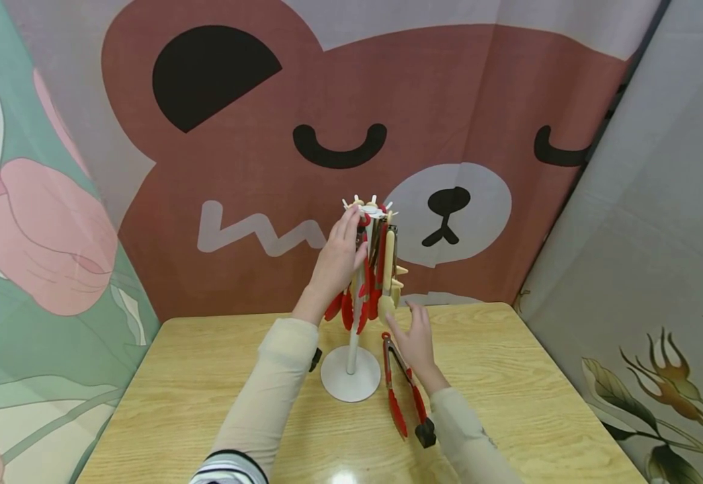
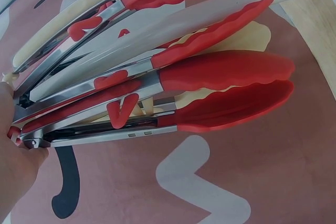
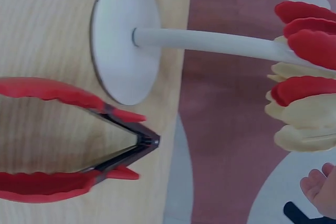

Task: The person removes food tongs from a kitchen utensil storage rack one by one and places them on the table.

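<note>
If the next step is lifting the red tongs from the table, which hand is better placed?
The right hand, probably: it looks empty and is close to the red tongs, while the left hand is at the top of the white stand.

Room over far-right tabletop (image 1: pixel 535 383); loose tongs (image 1: pixel 394 403), stand (image 1: pixel 351 383), hanging tongs (image 2: pixel 226 72) obstruct middle.

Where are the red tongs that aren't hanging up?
In the head view, the red tongs lie spread open on the wooden table, just right of the stand's round white base and below the right hand.
</note>
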Action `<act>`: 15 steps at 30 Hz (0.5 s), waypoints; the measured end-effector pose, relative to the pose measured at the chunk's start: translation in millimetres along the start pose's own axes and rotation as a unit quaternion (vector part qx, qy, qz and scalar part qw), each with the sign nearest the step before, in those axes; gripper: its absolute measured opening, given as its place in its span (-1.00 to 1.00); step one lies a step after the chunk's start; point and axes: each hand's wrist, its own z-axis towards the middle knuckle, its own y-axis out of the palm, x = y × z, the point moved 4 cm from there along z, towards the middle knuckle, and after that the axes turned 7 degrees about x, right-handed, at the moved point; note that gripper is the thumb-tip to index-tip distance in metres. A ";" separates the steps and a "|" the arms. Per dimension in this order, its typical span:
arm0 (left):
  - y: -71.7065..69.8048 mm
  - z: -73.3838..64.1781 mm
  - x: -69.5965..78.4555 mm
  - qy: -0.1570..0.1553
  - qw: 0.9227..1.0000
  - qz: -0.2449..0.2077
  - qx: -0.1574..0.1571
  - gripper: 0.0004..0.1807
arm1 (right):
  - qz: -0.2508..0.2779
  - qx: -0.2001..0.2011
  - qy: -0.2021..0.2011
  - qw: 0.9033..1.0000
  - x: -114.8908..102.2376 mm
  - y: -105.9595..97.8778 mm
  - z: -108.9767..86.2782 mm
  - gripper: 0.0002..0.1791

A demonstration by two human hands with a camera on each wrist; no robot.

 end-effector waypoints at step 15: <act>-0.5 0.3 -0.1 0.002 1.000 -0.003 0.004 -0.36 | 0.034 0.025 -0.059 0.997 -30.8 -6.8 21.4 -0.35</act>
